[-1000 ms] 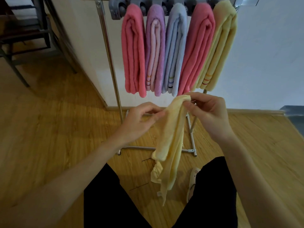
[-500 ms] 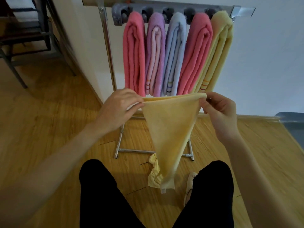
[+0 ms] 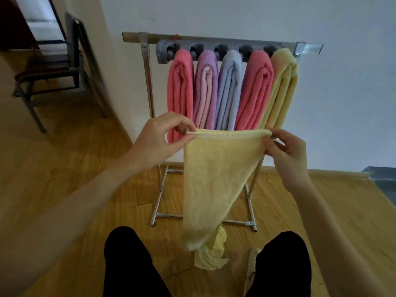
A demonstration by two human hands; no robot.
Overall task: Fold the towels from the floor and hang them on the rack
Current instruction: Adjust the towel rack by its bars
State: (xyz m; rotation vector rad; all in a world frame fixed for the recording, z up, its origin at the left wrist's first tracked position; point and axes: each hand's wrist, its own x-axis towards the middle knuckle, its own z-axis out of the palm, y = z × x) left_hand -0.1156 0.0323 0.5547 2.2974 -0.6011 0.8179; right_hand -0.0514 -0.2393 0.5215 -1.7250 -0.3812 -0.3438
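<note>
Left hand and right hand each pinched top corner of yellow towel, stretched taut just near of rack. Lower end bunched, apparently touching floor. Five folded towels filled rack's grey holder; free slot unclear. Risk: uneven corners gave crooked fold; dragging tail snagged underfoot.

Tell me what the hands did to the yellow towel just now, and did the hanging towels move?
The left hand and right hand moved apart, spreading the yellow towel from a bunched strip into a flat sheet with a taut top edge. Both hands kept pinching its top corners; nothing was let go. Its lower end still trails on the floor. The five folded towels on the rack stayed put.
</note>
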